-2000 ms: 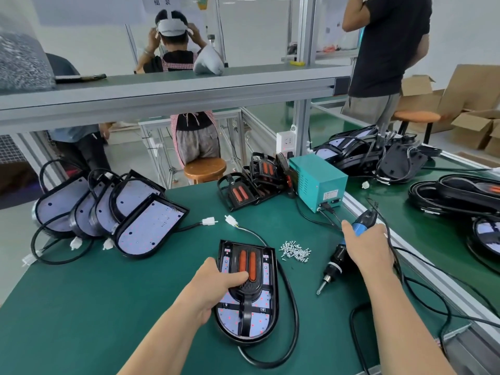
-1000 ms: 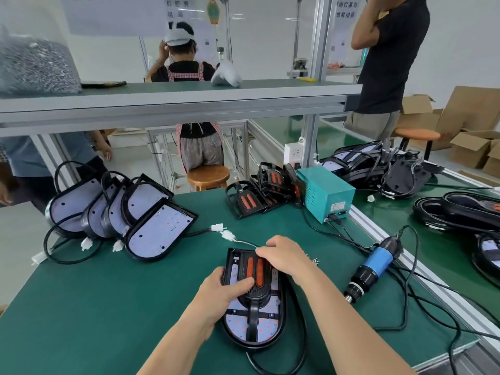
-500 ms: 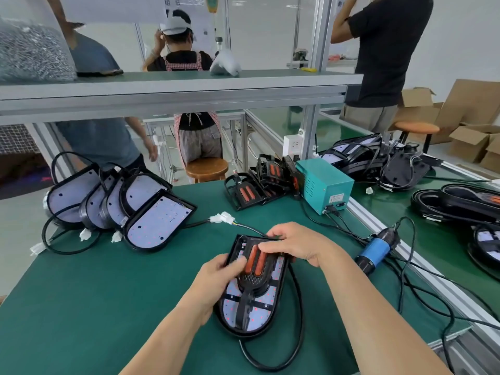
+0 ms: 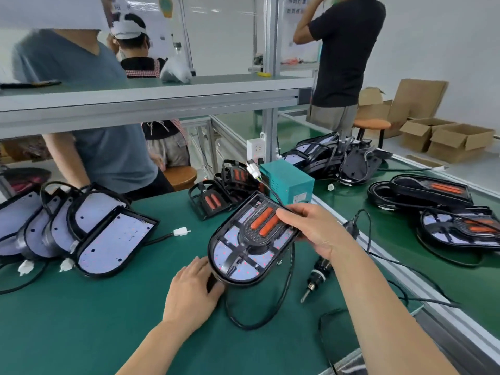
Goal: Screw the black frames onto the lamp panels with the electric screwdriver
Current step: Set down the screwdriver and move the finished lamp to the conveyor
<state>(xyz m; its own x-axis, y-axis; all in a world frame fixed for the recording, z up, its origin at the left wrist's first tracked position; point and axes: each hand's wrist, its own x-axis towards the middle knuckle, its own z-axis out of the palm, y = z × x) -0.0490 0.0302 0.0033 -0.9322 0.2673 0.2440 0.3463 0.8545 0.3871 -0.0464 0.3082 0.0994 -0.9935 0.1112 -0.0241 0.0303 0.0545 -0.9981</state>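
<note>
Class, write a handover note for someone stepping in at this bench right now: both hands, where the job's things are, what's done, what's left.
Right hand grips the framed lamp panel, tilted up off the mat.
Left hand touches its rounded end; grip unclear.
Electric screwdriver lies on the mat, held by no one.
Bare panels are stacked left; spare black frames behind.
Done: a frame sits on the held panel; screws not discernible.
Left: frame and screw the bare panels.
</note>
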